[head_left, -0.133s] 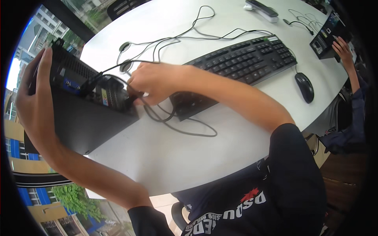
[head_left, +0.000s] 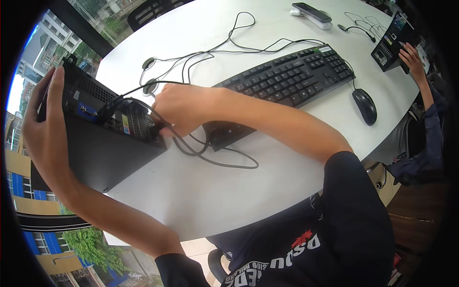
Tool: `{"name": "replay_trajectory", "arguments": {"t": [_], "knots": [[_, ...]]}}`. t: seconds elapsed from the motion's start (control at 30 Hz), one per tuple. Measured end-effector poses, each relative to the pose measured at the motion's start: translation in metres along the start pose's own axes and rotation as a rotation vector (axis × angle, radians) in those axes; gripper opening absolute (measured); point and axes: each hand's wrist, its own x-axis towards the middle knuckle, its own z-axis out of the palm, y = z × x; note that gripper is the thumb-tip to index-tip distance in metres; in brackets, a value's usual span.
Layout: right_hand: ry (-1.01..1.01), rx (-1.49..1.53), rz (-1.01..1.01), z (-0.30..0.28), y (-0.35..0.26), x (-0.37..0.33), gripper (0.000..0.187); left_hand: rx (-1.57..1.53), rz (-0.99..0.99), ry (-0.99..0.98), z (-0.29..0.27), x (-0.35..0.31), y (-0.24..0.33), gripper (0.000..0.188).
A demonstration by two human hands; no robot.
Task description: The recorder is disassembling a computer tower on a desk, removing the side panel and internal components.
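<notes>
A black desktop computer tower (head_left: 112,153) stands at the left end of the table, its back panel of vents and ports facing right. My left hand (head_left: 50,129) is wrapped round its far left edge, gripping the case. At the lower part of the back panel, my right hand (head_left: 179,107) pinches a black cable plug, mostly hidden by the fingers. Beside the blue video port (head_left: 87,111), another black cable (head_left: 107,106) is plugged in. A looped black cable (head_left: 224,163) hangs from under my right hand onto the table.
A black keyboard (head_left: 287,79) lies just beyond my right forearm, with a mouse (head_left: 365,106) to its right. Cables run past two round table grommets (head_left: 149,62). A phone (head_left: 311,12) rests on a white object. At far right, another person's hand (head_left: 413,60) touches a second tower (head_left: 394,43).
The whole view has shifted slightly. Both hands keep their places on the tower, and my right hand's fingers have moved a little at the back panel.
</notes>
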Motion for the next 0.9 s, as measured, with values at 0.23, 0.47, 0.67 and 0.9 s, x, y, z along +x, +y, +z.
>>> {"name": "replay_trajectory", "arguments": {"t": [0.23, 0.47, 0.67, 0.9], "knots": [[0.070, 0.083, -0.011, 0.005, 0.003, -0.004, 0.024, 0.082, -0.040, 0.001, -0.002, -0.004, 0.009, 0.045], [-0.070, -0.007, 0.075, 0.000, -0.001, -0.002, 0.024, 0.072, -0.043, 0.004, 0.002, -0.005, 0.012, 0.044], [-0.027, -0.003, 0.041, 0.001, -0.010, 0.003, 0.024, 0.085, -0.077, -0.001, -0.004, -0.007, 0.013, 0.044], [0.141, -0.030, -0.060, 0.011, 0.001, 0.001, 0.025, 0.032, -0.086, -0.026, -0.002, -0.002, 0.014, 0.045]]}}
